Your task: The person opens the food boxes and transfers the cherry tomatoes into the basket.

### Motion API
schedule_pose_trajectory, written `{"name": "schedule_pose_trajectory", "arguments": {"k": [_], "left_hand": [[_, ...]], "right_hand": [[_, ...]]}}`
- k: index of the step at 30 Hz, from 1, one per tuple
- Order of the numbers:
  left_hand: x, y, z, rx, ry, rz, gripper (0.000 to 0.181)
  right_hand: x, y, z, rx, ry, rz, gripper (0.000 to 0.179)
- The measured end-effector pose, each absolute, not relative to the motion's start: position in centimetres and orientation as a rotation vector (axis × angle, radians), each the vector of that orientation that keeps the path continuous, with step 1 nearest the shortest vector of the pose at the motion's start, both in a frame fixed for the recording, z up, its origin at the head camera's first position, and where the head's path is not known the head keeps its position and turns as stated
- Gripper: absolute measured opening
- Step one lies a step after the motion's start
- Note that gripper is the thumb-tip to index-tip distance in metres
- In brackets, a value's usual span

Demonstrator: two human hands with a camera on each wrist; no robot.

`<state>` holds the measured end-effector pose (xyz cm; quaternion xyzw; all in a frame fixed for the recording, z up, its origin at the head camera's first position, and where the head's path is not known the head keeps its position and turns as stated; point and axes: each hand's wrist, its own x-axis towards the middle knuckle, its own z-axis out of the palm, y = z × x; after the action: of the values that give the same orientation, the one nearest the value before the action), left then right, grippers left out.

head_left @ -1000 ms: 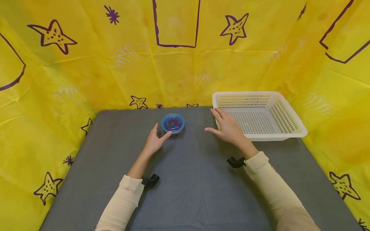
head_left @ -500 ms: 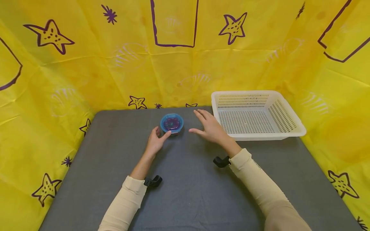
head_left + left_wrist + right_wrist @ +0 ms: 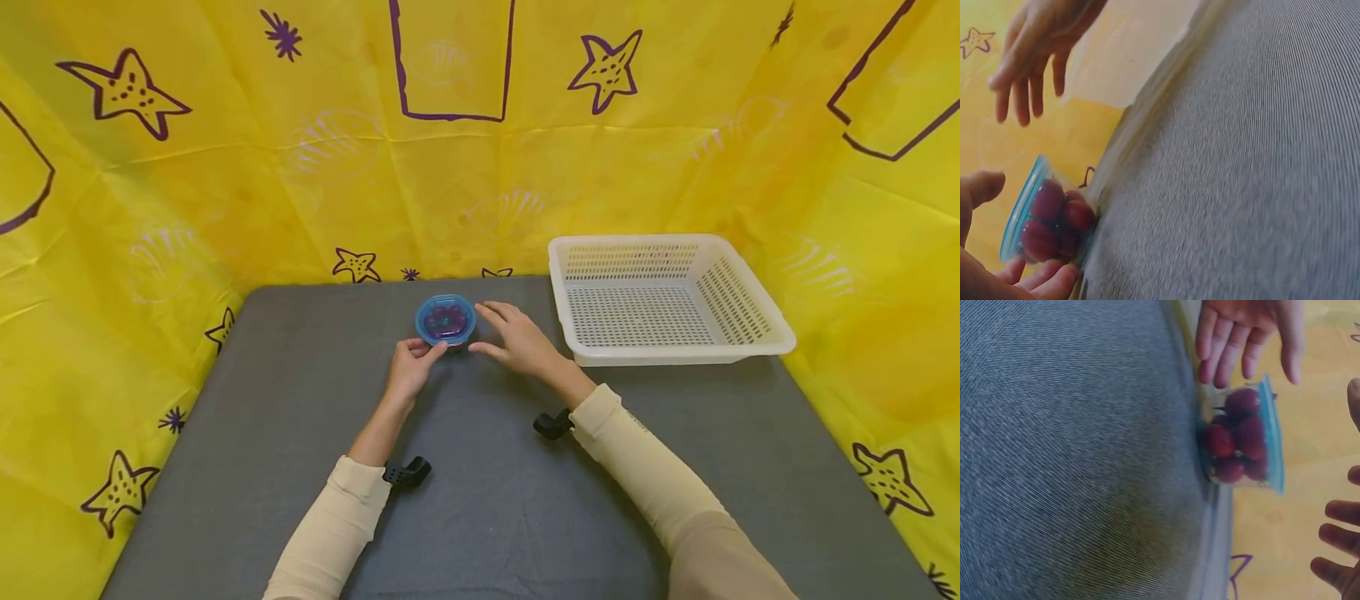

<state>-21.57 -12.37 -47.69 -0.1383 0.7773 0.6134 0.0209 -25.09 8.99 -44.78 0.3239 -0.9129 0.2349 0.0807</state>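
A small clear container with a blue lid (image 3: 446, 320) stands on the grey tabletop. Several dark red, round fruits (image 3: 1250, 434) show through its side in the right wrist view. My left hand (image 3: 410, 368) is at the container's near left side, fingers fairly straight, thumb apart from them. In the left wrist view its fingertips (image 3: 1057, 284) lie close against the container wall; whether they touch, I cannot tell. On the other side, my right hand (image 3: 521, 342) has its fingers spread and its thumb out, a small gap from the lid's right edge. Neither hand grips anything.
A white perforated plastic basket (image 3: 682, 352) stands at the back right of the table (image 3: 480, 500), right of my right hand. Yellow cloth (image 3: 450, 192) with starfish drawings hangs behind the table and along both sides.
My right hand has moved left, away from the basket's left edge to the container's right side. The left hand has shifted slightly right, closer to the container. The container stays in place.
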Motion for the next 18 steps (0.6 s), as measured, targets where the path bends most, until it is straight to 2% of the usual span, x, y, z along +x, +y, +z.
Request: {"name": "schedule_pose_trajectory", "arguments": {"k": [7, 18], "left_hand": [[-22.0, -11.7, -47.8, -0.448, 2.303, 1.994, 0.036], [-22.2, -10.7, -48.6, -0.548, 2.193, 2.107, 0.03]], "right_hand": [[-25.3, 8.2, -45.7, 1.034, -2.676, 0.718, 0.063], [-25.8, 7.2, -46.5, 1.069, -2.679, 0.702, 0.051]]}}
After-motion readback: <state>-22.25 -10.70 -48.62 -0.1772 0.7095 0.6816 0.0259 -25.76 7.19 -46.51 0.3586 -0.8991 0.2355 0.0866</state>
